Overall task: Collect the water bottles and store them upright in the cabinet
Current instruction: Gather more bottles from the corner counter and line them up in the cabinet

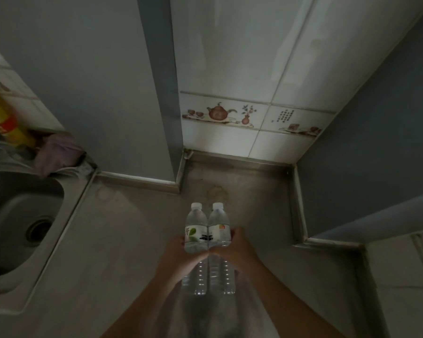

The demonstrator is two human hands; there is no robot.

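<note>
Head view, looking down at a counter [137,252] in dim light. Two clear bottles, upright and pressed side by side, white caps on, held over the counter near its front edge. Left bottle [195,228], with a leaf label, gripped by the left hand [181,257], fingers curled round its middle from the left. Right bottle [219,225], with an orange-marked label, gripped by the right hand [237,252], fingers curled round its middle from the right. Thumbs nearly meeting in front, between the two bottles. Whether the bottle bases touch the counter: cannot tell. Both forearms bare, entering from the bottom edge.

Steel sink [22,220] set into the counter at left, drain visible. Behind the sink, a purple cloth [59,154] and a yellow container [7,120] with a red band, blurred. White wall tiles [254,69] straight ahead, with a teapot border [220,113]. Grey panels on either side of the tiled recess.
</note>
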